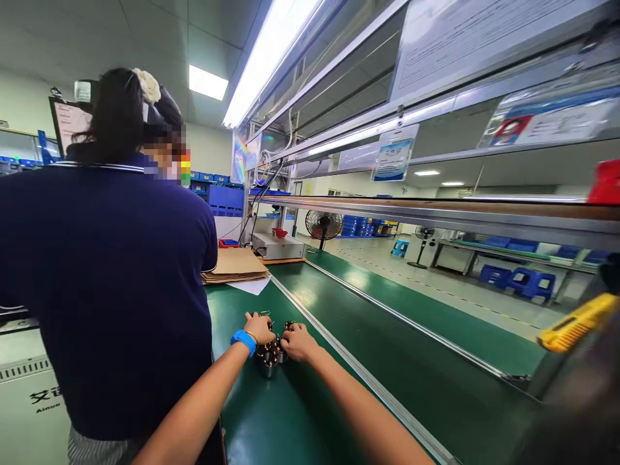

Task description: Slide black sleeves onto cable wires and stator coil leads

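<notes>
A tight cluster of motor stators (269, 367), round metal rings with copper windings, stands on the green worktop (256, 413) in front of me. My left hand (260, 327), with a blue band at its wrist, is closed over a stator on the far left side of the group. Its fingertips are partly hidden behind the part, and thin wire loops stick out beyond them. On the right of the cluster, my right hand (297, 342) curls its fingers around another stator (289, 325). Both hands rest low, close to the worktop.
A co-worker (111, 271) in a dark blue shirt stands close on my left. Cardboard sheets (237, 263) and a metal box-shaped device (279, 247) sit farther along. A metal rail (339, 349) borders the green belt on the right. A yellow-handled tool (576, 323) is at right.
</notes>
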{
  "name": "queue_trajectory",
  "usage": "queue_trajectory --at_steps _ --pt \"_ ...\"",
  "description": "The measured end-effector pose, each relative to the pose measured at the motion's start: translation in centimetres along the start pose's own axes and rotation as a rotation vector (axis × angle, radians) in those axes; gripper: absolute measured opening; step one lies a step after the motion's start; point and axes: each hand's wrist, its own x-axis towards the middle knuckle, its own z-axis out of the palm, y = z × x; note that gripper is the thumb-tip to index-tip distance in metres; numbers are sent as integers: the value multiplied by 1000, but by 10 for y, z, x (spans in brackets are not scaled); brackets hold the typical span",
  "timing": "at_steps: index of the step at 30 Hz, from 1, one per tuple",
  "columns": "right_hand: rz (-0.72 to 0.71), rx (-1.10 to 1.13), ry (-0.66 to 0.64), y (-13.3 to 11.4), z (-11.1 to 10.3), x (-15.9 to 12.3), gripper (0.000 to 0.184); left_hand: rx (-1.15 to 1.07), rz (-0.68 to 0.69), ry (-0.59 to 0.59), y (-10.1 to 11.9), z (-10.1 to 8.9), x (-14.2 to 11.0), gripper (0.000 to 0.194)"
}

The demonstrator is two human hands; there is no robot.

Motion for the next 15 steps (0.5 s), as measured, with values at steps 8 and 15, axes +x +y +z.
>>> queue_trajectory --at_steps 8,15 --pt "130 -19 -53 13 -12 -141 36 -55 206 -37 77 7 -85 39" --pt "187 45 59 16 -70 -280 37 -84 337 -87 118 -1 -140 50"
